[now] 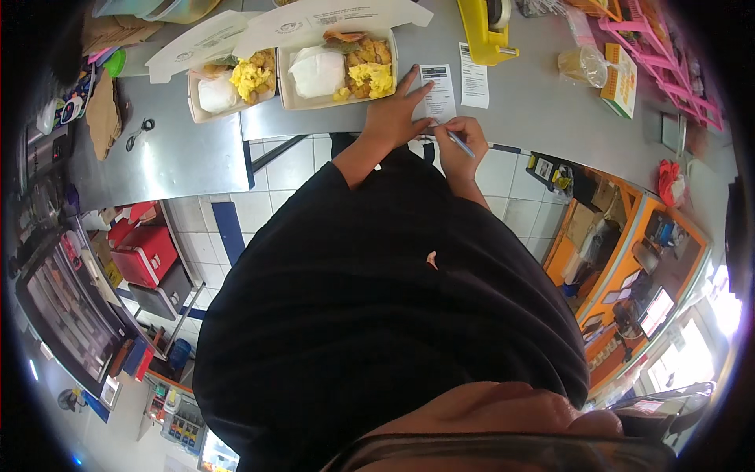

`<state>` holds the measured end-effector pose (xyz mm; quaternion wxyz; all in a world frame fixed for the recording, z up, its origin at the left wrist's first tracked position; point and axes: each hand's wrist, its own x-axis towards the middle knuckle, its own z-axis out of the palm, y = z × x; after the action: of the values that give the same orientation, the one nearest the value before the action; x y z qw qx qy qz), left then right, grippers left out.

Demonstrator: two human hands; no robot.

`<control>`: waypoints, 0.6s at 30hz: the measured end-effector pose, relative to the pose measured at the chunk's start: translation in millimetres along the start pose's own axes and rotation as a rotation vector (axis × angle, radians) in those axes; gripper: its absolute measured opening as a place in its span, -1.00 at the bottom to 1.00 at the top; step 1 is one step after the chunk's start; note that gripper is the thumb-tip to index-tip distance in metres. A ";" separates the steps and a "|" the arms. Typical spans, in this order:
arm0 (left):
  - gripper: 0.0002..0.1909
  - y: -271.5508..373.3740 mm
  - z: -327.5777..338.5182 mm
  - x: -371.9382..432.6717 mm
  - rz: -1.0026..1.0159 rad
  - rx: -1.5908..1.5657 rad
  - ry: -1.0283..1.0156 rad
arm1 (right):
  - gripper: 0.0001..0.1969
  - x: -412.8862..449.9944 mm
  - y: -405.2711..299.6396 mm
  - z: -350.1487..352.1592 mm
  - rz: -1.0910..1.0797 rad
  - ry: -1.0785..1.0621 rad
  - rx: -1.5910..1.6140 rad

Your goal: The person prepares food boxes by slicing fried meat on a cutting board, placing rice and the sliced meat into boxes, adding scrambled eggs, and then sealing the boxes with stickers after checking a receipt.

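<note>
My left hand (396, 117) lies with fingers spread on the steel counter, its fingertips on the left edge of a printed paper slip (437, 97). A pen (461, 144) is held in my right hand (463, 147) at the slip's lower end. A second printed slip (474, 76) lies just to the right. Left of my hands stand two open cardboard food boxes, a larger one (336, 105) and a smaller one (233, 112). Each holds a white wrapped bundle (317, 72) beside yellow scrambled egg (370, 78) and browned fried pieces (377, 52). Both lids are folded back.
A yellow tape dispenser (485, 35) stands behind the second slip. Farther right are a plastic-wrapped cup (583, 66), a small printed carton (619, 82) and a pink rack (655, 59). Black scissors (140, 134) and torn cardboard (102, 115) lie on the counter's left part.
</note>
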<state>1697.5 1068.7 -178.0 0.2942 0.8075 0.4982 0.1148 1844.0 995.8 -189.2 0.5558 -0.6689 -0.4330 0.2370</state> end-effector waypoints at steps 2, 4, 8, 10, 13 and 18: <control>-0.29 -1.6 2.8 0.0 -0.001 -0.004 -0.004 | -0.81 2.4 2.7 -2.4 -0.013 0.016 0.015; -0.29 -0.5 2.2 0.1 0.024 0.008 0.014 | -0.81 6.3 5.6 -9.2 -0.007 -0.072 0.039; -0.33 13.2 3.6 1.0 -0.036 -0.017 0.024 | -0.83 45.5 10.1 -51.2 -0.317 0.195 -0.241; -0.47 20.7 15.8 -1.2 -0.046 -0.010 0.152 | -0.83 78.9 18.4 -84.0 -0.349 0.305 -0.424; -0.63 20.1 25.8 5.1 0.182 0.040 0.334 | -0.72 109.3 25.0 -105.5 -0.327 0.241 -0.618; -0.76 6.2 17.4 -15.5 0.229 -0.093 0.190 | -0.51 134.2 -38.9 -57.4 -0.635 0.014 -0.482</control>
<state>1703.0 1046.9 -186.6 0.2677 0.8300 0.4228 0.2463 1946.3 1078.3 -114.7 0.4314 -0.6148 -0.6576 -0.0598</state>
